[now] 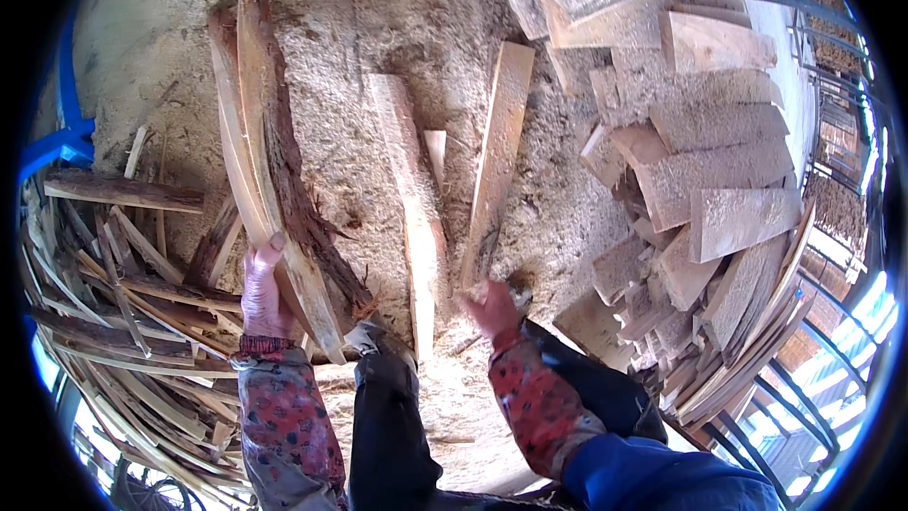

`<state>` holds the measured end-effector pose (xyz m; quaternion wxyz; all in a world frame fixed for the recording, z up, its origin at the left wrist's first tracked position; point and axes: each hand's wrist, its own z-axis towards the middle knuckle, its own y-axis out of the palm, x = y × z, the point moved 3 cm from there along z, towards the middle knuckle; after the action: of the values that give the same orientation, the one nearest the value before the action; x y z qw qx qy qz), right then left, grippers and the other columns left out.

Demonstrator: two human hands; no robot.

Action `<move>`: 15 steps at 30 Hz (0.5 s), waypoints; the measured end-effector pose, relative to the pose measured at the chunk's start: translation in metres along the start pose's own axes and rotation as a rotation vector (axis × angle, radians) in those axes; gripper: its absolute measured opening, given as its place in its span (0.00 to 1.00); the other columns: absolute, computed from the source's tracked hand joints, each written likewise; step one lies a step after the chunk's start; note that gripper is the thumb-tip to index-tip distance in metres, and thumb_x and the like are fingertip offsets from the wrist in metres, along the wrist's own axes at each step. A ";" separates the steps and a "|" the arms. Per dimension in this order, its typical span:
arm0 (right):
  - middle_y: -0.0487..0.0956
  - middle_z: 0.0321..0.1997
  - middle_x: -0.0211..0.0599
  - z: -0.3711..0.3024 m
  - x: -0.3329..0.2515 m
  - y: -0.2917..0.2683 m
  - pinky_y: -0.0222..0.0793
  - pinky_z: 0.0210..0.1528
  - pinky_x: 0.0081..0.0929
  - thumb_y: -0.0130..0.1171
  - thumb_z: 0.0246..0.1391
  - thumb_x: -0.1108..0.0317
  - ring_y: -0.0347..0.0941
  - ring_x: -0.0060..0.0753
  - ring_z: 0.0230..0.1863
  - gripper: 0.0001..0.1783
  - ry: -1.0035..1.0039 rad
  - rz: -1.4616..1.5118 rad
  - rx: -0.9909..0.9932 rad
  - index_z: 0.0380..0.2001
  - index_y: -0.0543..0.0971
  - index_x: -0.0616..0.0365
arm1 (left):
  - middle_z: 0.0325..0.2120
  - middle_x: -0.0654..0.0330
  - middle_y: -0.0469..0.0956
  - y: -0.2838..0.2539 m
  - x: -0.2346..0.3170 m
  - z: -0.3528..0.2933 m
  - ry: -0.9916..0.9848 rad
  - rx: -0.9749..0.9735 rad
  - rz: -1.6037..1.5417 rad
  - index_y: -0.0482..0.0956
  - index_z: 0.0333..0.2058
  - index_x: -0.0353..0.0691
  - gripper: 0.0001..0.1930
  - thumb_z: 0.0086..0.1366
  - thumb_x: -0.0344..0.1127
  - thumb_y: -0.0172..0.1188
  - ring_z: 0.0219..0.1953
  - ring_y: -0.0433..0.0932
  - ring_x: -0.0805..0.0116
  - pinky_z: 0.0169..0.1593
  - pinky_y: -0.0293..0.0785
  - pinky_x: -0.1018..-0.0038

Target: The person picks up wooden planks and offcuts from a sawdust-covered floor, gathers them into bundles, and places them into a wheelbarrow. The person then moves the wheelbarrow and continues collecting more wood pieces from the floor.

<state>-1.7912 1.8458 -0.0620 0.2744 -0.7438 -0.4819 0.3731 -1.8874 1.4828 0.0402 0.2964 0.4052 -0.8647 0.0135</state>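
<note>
My left hand [269,291] is closed round the lower part of pale bark-edged wood slabs [248,123]. They stretch away from me, side by side, with rough brown bark [295,161] along the right. My right hand [493,308] has its fingers curled beside the near end of a narrow plank [501,132]. Whether it grips that plank or something small is hidden. Between my hands lies another bark-edged strip [407,180], dusted with sawdust. A short wood piece [436,153] rests between that strip and the narrow plank.
Sawdust covers the ground [350,28]. At left is a tangled heap of slabs and offcuts [142,322], with a blue frame [71,137] behind it. A tall stack of cut boards [719,156] rises at right, beside metal bars [823,341]. My legs [390,416] are close below.
</note>
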 end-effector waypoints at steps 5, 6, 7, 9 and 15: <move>0.68 0.48 0.61 0.078 -0.017 -0.033 0.63 0.53 0.45 0.69 0.38 0.48 0.66 0.59 0.50 0.44 0.095 0.097 0.150 0.50 0.65 0.70 | 0.37 0.59 0.75 -0.012 -0.028 -0.006 -0.050 0.003 0.023 0.67 0.50 0.39 0.29 0.51 0.43 0.66 0.36 0.77 0.64 0.37 0.77 0.69; 0.67 0.49 0.62 0.090 -0.015 -0.034 0.63 0.54 0.45 0.71 0.36 0.49 0.66 0.59 0.50 0.46 0.158 0.164 0.120 0.50 0.64 0.71 | 0.38 0.58 0.74 -0.010 -0.032 -0.007 -0.053 -0.002 0.002 0.66 0.52 0.37 0.31 0.50 0.41 0.66 0.38 0.77 0.63 0.38 0.77 0.68; 0.67 0.49 0.63 0.099 -0.012 -0.032 0.63 0.54 0.44 0.72 0.34 0.49 0.66 0.59 0.51 0.47 0.149 0.191 0.107 0.51 0.63 0.71 | 0.38 0.57 0.74 -0.009 -0.036 -0.008 -0.054 -0.005 -0.009 0.66 0.52 0.37 0.31 0.50 0.40 0.66 0.38 0.77 0.63 0.39 0.77 0.68; 0.67 0.50 0.63 0.112 -0.005 -0.026 0.63 0.54 0.43 0.74 0.32 0.51 0.66 0.59 0.52 0.50 0.129 0.245 0.086 0.52 0.62 0.70 | 0.39 0.57 0.74 -0.009 -0.044 -0.009 -0.057 -0.013 -0.034 0.66 0.52 0.36 0.31 0.51 0.40 0.65 0.39 0.77 0.63 0.39 0.77 0.68; 0.80 0.32 0.44 0.120 0.012 -0.035 0.71 0.41 0.35 0.73 0.34 0.57 0.77 0.40 0.35 0.26 0.178 0.505 -0.146 0.34 0.77 0.65 | 0.43 0.52 0.76 0.010 -0.057 -0.012 -0.058 -0.126 -0.014 0.65 0.54 0.36 0.33 0.54 0.48 0.62 0.45 0.75 0.57 0.49 0.72 0.63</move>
<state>-1.9044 1.8764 -0.1079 0.1597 -0.8880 -0.2807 0.3275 -1.8601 1.5321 0.0228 0.2964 0.3921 -0.8691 -0.0549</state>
